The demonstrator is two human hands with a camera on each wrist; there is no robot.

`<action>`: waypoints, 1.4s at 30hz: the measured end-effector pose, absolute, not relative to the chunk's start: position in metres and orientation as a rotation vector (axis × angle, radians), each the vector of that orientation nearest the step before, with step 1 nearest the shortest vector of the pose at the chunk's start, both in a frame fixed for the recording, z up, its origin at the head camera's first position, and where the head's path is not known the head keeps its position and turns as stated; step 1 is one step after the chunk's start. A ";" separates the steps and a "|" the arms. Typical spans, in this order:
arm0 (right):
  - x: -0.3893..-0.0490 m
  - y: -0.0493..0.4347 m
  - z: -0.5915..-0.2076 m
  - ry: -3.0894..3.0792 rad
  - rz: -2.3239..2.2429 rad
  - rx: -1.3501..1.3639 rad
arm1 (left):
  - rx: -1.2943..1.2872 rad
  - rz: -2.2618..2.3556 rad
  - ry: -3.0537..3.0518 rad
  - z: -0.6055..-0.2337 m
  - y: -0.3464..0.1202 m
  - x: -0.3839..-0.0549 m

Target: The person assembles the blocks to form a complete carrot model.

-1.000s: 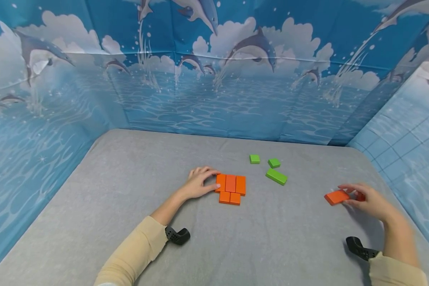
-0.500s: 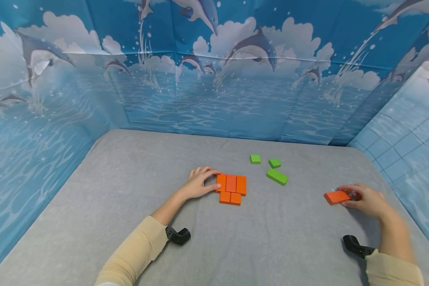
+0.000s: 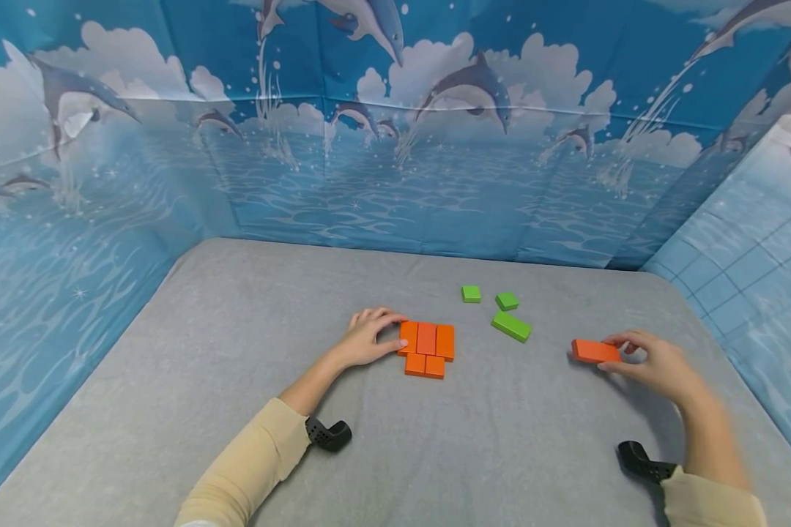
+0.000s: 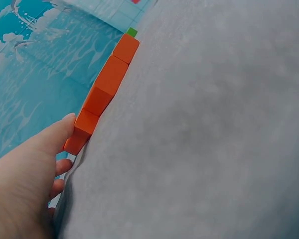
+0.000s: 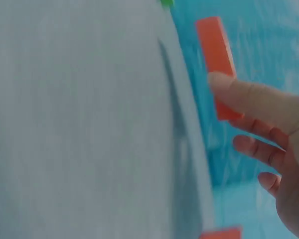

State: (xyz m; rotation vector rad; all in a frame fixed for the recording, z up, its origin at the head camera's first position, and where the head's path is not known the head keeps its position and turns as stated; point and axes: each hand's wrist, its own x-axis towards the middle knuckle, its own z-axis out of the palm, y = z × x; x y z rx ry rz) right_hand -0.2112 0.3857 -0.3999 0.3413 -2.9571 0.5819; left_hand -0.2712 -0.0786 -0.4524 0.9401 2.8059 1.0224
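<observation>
Several orange blocks (image 3: 426, 338) lie flat and pushed together on the table: three longer ones in a row, two smaller ones along their near side. My left hand (image 3: 365, 341) holds the leftmost block, thumb and index finger at its left side; the left wrist view shows the thumb (image 4: 66, 130) against this block (image 4: 84, 127). My right hand (image 3: 652, 364) pinches a single oblong orange block (image 3: 595, 351) by its right end, above the table; in the right wrist view the thumb lies on this block (image 5: 218, 47), the other fingers loosely bent.
Two small green blocks (image 3: 471, 294) and a longer green block (image 3: 511, 326) lie behind and right of the orange group. Grey cloth (image 3: 237, 351) covers the table. Dolphin-print curtains (image 3: 369, 183) enclose its back and sides. Part of an orange thing (image 5: 222, 234) shows at the right wrist view's bottom edge.
My right hand has moved left with the orange block, which has turned to lie more sideways. The left hand and the grouped orange blocks have stayed in place.
</observation>
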 end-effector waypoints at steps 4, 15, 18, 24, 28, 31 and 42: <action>-0.210 0.357 -0.391 -2.860 0.671 0.434 | 0.939 1.032 2.811 -0.452 -0.079 -0.271; -0.213 0.270 -0.386 -2.689 0.749 0.725 | 0.942 1.034 2.823 -0.452 -0.079 -0.271; -0.210 0.246 -0.387 -2.698 0.774 0.781 | 0.943 1.038 2.820 -0.453 -0.079 -0.272; -0.204 0.206 -0.393 -2.740 0.791 0.879 | 0.935 1.030 2.821 -0.454 -0.079 -0.272; -0.200 0.185 -0.399 -2.770 0.783 0.923 | 0.922 1.029 2.820 -0.454 -0.078 -0.273; -0.198 0.174 -0.403 -2.790 0.735 0.941 | 0.918 1.027 2.822 -0.455 -0.078 -0.273; -0.190 0.151 -0.411 -2.799 0.477 0.941 | 0.918 1.025 2.824 -0.454 -0.079 -0.273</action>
